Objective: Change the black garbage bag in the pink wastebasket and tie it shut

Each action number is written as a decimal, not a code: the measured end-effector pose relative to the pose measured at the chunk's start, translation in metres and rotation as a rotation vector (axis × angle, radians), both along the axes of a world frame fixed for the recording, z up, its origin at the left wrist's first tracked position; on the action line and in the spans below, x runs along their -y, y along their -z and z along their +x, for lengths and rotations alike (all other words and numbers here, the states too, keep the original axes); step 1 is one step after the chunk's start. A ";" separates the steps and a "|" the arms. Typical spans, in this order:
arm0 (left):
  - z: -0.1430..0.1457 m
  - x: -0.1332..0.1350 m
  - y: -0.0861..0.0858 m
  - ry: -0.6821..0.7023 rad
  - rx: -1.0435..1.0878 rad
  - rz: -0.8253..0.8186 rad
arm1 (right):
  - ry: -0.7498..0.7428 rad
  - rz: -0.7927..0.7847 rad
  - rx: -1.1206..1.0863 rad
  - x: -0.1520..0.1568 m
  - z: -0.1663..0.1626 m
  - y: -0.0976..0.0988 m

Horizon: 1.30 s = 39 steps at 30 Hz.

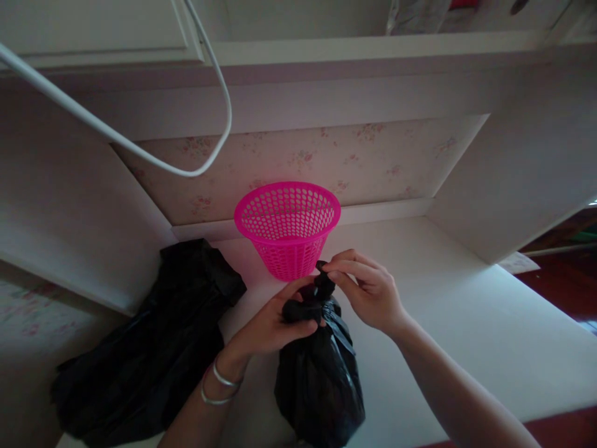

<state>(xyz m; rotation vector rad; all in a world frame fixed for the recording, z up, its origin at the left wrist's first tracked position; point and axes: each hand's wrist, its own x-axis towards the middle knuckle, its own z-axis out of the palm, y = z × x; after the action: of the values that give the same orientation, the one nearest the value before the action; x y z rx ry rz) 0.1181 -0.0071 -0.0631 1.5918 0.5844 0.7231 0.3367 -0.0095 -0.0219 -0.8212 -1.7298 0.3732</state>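
A filled black plastic bag (321,386) sits at the near edge of the white surface, its neck gathered at the top. My left hand (280,317) is closed around that neck from the left, and a loop of the plastic bulges over the thumb. From the right, my right hand (366,286) pinches a twisted end of the bag between thumb and fingers. Just behind both hands stands a bright pink perforated plastic basket (289,249), upright, with nothing visible inside it. Some of my left fingers are hidden behind the plastic.
Another black plastic bag (149,348) lies flattened and crumpled to the left. A white cable (140,152) loops down at the upper left. The white surface (420,311) is bounded by side panels and a floral-papered back wall (303,158), with a shelf edge (373,50) above.
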 end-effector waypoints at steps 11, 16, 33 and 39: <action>0.009 -0.008 -0.004 -0.133 -0.024 -0.014 | -0.143 -0.220 0.094 0.038 0.003 0.048; 0.018 -0.003 -0.015 -0.190 -0.076 0.039 | -0.100 -0.275 0.455 0.041 -0.020 0.060; 0.015 -0.003 0.012 -0.215 0.075 0.221 | 0.157 -0.437 0.365 0.046 0.022 0.062; 0.003 0.016 0.041 -0.242 0.036 0.033 | 0.402 -0.478 0.167 0.026 0.107 0.046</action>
<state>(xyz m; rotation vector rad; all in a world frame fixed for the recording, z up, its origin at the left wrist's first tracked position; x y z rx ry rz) 0.1210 -0.0233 -0.1045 1.5503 0.7506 0.9433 0.4437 -0.0354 -0.0679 -1.5543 -1.5931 0.4593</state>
